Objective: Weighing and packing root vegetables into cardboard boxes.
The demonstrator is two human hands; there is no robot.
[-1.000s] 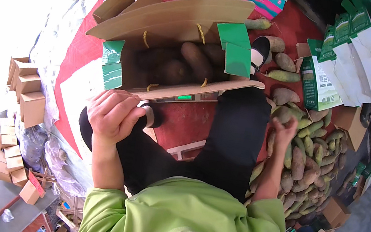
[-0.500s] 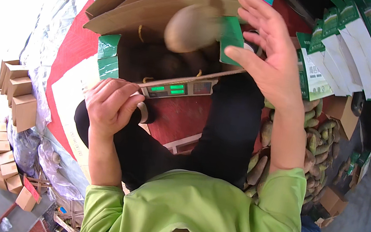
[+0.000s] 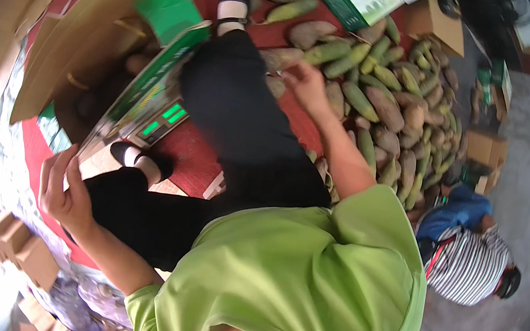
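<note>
My left hand (image 3: 67,194) is at the near corner of an open cardboard carton (image 3: 84,22), its fingers apart and the tips by the carton's edge. Dark roundish produce lies shadowed inside, hard to make out. A scale (image 3: 162,121) with a lit green display shows at the carton's near side. Beyond my right knee, my right hand (image 3: 307,86) is slightly blurred, fingers loosely apart, with nothing visible in it. It is nearest to brownish radishes at the left edge of a large pile of green and soil-brown radishes (image 3: 384,104).
A green-and-white carton (image 3: 351,0) stands behind the pile, beside a brown box (image 3: 437,23). Another person (image 3: 466,264) in a striped top is at the right. Small brown boxes (image 3: 20,245) and clear plastic (image 3: 70,301) lie at lower left. Red matting (image 3: 204,156) covers the floor.
The view has swung right. The roundish produce blurred in the air over the carton is gone from there. My right hand has moved from above the carton to the radish pile; my left has loosened at the edge.
</note>
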